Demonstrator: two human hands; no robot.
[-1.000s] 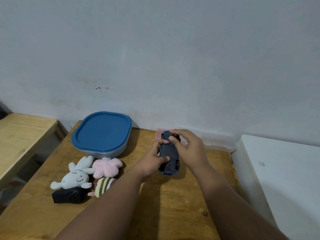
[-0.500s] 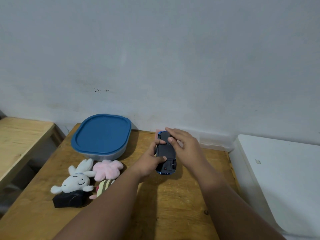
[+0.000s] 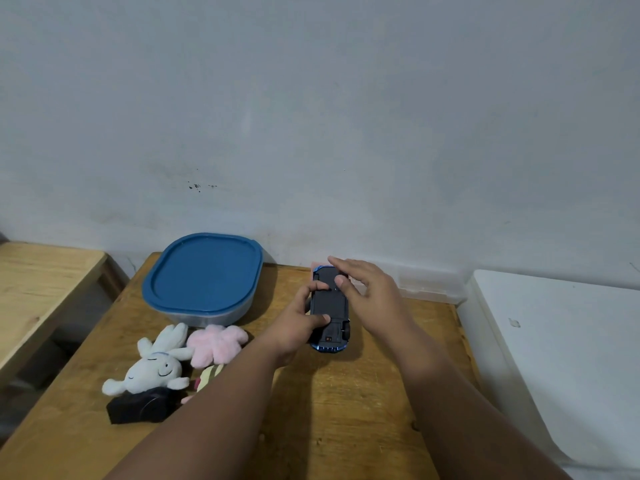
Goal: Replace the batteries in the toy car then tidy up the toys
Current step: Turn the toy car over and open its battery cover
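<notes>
The blue toy car [image 3: 329,306] lies upside down on the wooden table [image 3: 346,410], its black underside facing up. My left hand [image 3: 294,323] grips its left side, thumb and forefinger on the underside. My right hand [image 3: 370,296] hovers at the car's right side with fingers spread, its thumb tip touching the underside near the far end. A pink item peeks out behind the car at the wall. No batteries are visible.
A clear container with a blue lid [image 3: 204,275] stands at the back left. In front of it lie a white bunny plush [image 3: 156,365], a pink plush [image 3: 216,344], a striped plush [image 3: 207,375] and a black object [image 3: 138,407]. A white surface [image 3: 561,358] is right.
My right hand has opened and lifted off the car's far end; its fingers are now spread. The left hand keeps its hold, and the car has stayed in place.
</notes>
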